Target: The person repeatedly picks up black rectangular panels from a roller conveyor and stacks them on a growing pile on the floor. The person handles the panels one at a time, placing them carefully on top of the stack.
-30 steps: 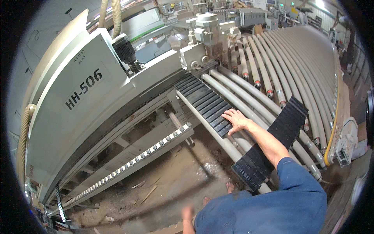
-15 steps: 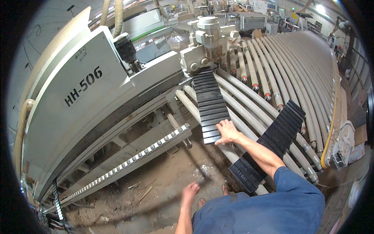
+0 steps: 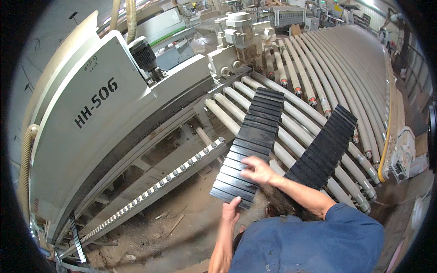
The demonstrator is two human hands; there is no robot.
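A long black board with cross grooves [image 3: 258, 132] slants over the rollers, its near end jutting out beyond them towards me. My left hand [image 3: 231, 210] grips that near edge, thumb on top and fingers hidden beneath. Over the board's right side is my right hand [image 3: 260, 171], slightly blurred, its fingers apart and stretched across the grooved face. I cannot tell whether they touch it. To the right, another black grooved piece [image 3: 322, 148] lies across the rollers, partly behind my right forearm.
Grey rollers [image 3: 291, 146] run beneath the boards. A large pale machine [image 3: 104, 91] fills the left, with a motor unit [image 3: 239, 34] at its far end. A toothed rail [image 3: 159, 182] crosses low over the debris-strewn floor [image 3: 168, 227]. A long roller conveyor [image 3: 346, 68] stretches away at right.
The grooved board has come away from the machine end towards me and turned slantwise. My left hand has risen to grip its near edge; my right hand has loosened from its side.
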